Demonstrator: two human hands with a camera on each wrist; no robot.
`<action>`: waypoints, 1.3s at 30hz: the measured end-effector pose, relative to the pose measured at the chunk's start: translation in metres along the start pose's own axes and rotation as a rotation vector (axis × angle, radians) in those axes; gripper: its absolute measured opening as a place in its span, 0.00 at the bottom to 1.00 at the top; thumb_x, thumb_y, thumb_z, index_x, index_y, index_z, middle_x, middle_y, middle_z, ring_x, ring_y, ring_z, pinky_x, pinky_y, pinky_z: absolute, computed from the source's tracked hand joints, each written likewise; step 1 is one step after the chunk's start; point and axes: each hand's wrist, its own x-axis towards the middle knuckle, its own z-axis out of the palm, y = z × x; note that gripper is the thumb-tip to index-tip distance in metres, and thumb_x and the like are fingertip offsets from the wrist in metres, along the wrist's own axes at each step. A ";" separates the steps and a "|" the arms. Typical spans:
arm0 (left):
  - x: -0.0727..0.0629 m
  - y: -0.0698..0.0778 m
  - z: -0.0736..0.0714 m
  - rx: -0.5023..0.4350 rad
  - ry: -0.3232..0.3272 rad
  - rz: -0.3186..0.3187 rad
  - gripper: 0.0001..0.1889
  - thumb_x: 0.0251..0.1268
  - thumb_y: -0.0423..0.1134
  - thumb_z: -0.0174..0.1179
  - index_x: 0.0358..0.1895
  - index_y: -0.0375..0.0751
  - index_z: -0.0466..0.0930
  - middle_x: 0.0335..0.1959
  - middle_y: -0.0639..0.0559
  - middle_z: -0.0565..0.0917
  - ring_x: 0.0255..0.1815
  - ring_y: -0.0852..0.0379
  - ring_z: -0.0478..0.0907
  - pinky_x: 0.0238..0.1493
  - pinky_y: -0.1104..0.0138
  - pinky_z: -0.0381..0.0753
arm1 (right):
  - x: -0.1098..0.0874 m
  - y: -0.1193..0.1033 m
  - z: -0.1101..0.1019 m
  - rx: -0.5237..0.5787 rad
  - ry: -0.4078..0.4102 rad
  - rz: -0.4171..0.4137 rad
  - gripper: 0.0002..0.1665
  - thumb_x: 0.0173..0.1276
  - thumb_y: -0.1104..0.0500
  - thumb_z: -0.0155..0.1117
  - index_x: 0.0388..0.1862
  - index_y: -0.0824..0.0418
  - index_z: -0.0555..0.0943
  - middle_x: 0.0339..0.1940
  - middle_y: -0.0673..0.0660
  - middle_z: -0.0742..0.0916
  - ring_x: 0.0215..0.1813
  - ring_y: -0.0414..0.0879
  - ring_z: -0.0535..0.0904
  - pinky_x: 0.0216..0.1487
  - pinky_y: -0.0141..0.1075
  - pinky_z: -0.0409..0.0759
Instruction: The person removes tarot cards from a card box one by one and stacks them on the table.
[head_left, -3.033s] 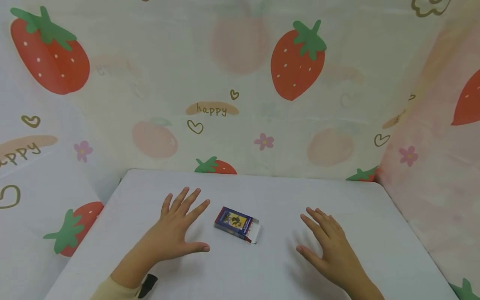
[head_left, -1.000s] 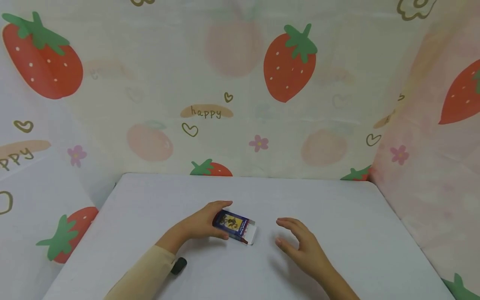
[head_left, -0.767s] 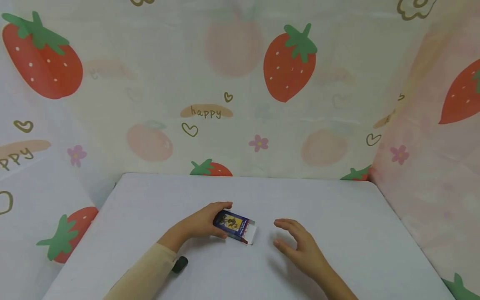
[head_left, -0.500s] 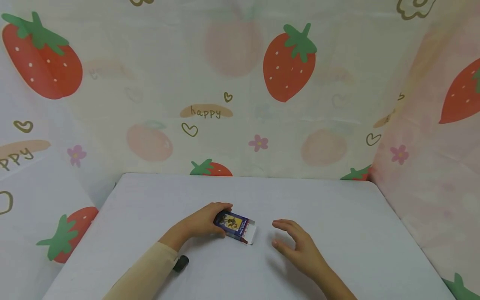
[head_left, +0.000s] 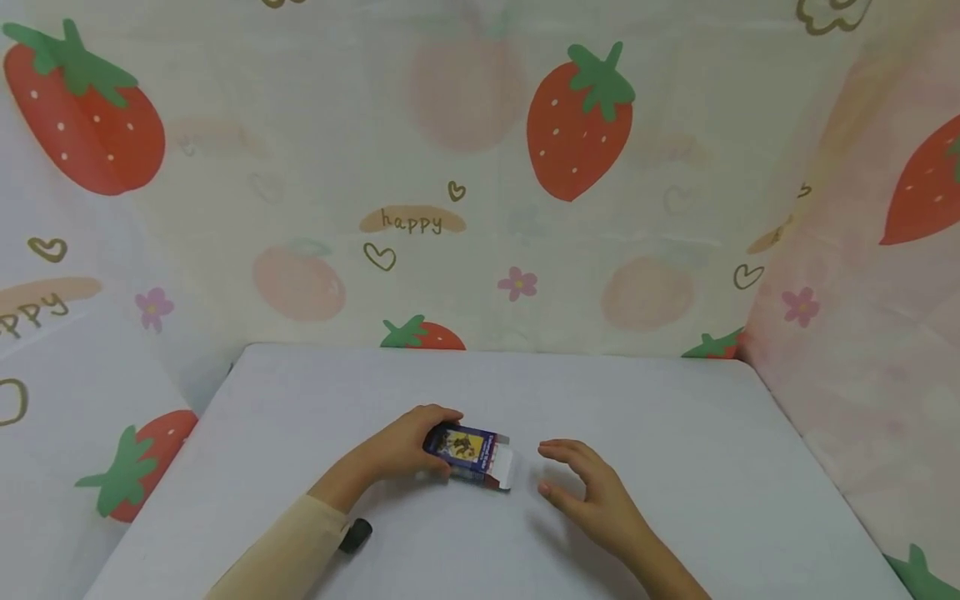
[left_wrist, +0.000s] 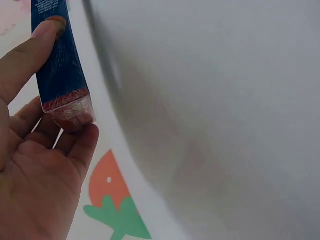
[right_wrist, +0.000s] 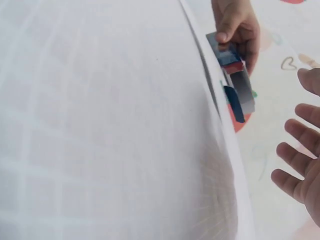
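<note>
A small dark blue card box (head_left: 463, 448) with a yellow picture has its white-flapped end pointing right. My left hand (head_left: 397, 443) grips the other end, thumb on the near side and fingers on the far side. In the left wrist view the thumb presses the blue side of the box (left_wrist: 62, 70), and clear wrap shows at its end. The open flaps of the box (right_wrist: 237, 90) appear in the right wrist view. To the right of the box, my right hand (head_left: 596, 496) hovers with loosely bent fingers, apart from it and holding nothing.
The white table (head_left: 637, 408) lies under both hands. A strawberry-print cloth (head_left: 480, 208) stands behind it and along both sides. A black piece (head_left: 356, 535) is fixed at the left wrist by the beige sleeve (head_left: 292, 542).
My left hand has moved right from beside the box and taken hold of its left end. The box has turned slightly. My right hand has drawn left, closer to the box.
</note>
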 end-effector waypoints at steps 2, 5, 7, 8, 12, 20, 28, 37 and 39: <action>-0.006 0.004 -0.002 0.000 0.021 -0.001 0.41 0.56 0.45 0.78 0.74 0.46 0.70 0.70 0.49 0.75 0.71 0.48 0.69 0.75 0.49 0.67 | 0.001 -0.001 0.000 -0.010 0.005 -0.020 0.27 0.66 0.54 0.75 0.63 0.44 0.80 0.66 0.40 0.80 0.70 0.43 0.75 0.69 0.52 0.76; -0.015 0.010 -0.005 -0.007 0.057 -0.016 0.40 0.57 0.46 0.77 0.74 0.47 0.70 0.70 0.50 0.75 0.71 0.49 0.70 0.74 0.48 0.68 | 0.003 -0.004 0.000 -0.016 0.013 -0.041 0.27 0.66 0.54 0.75 0.63 0.43 0.80 0.65 0.39 0.80 0.69 0.42 0.76 0.68 0.51 0.77; -0.021 0.013 -0.006 -0.011 0.081 -0.026 0.40 0.57 0.46 0.77 0.73 0.48 0.70 0.70 0.51 0.75 0.70 0.50 0.70 0.73 0.49 0.69 | 0.004 -0.007 0.000 -0.013 0.015 -0.049 0.27 0.66 0.55 0.75 0.63 0.43 0.80 0.65 0.39 0.81 0.69 0.42 0.76 0.68 0.51 0.77; -0.023 0.014 -0.006 -0.013 0.093 -0.030 0.40 0.57 0.47 0.77 0.73 0.49 0.70 0.70 0.51 0.75 0.70 0.50 0.70 0.73 0.49 0.69 | 0.005 -0.008 -0.001 -0.011 0.014 -0.048 0.27 0.66 0.55 0.75 0.63 0.43 0.80 0.65 0.38 0.81 0.69 0.41 0.76 0.68 0.50 0.77; -0.034 0.017 -0.005 -0.031 0.133 -0.045 0.40 0.56 0.47 0.78 0.73 0.50 0.71 0.68 0.54 0.76 0.69 0.51 0.72 0.73 0.48 0.70 | 0.007 -0.016 -0.001 0.014 0.000 -0.034 0.25 0.67 0.53 0.75 0.62 0.42 0.81 0.64 0.38 0.81 0.69 0.41 0.75 0.69 0.50 0.76; -0.062 0.029 -0.001 -0.090 0.190 -0.079 0.39 0.55 0.47 0.79 0.71 0.50 0.72 0.65 0.57 0.77 0.66 0.54 0.74 0.72 0.49 0.71 | 0.008 -0.030 0.001 0.035 -0.015 -0.025 0.24 0.66 0.55 0.75 0.60 0.40 0.82 0.61 0.36 0.82 0.67 0.39 0.76 0.67 0.49 0.78; -0.082 0.042 0.011 -0.112 0.224 -0.084 0.39 0.54 0.46 0.79 0.70 0.50 0.73 0.63 0.61 0.76 0.65 0.57 0.73 0.71 0.49 0.72 | 0.007 -0.034 0.006 0.045 -0.002 -0.077 0.19 0.67 0.52 0.75 0.56 0.40 0.84 0.57 0.36 0.83 0.63 0.39 0.79 0.63 0.46 0.81; -0.090 0.046 0.024 -0.121 0.286 -0.068 0.37 0.52 0.46 0.80 0.67 0.53 0.75 0.62 0.61 0.77 0.63 0.58 0.75 0.68 0.49 0.74 | 0.008 -0.038 0.014 0.100 -0.043 -0.031 0.16 0.66 0.53 0.75 0.53 0.46 0.86 0.52 0.34 0.84 0.60 0.38 0.80 0.62 0.44 0.81; -0.092 0.046 0.026 -0.123 0.295 -0.059 0.37 0.51 0.47 0.80 0.67 0.53 0.75 0.62 0.61 0.77 0.62 0.57 0.75 0.68 0.49 0.75 | 0.007 -0.038 0.016 0.119 -0.059 -0.024 0.15 0.67 0.53 0.75 0.52 0.46 0.86 0.52 0.34 0.84 0.59 0.37 0.80 0.62 0.43 0.81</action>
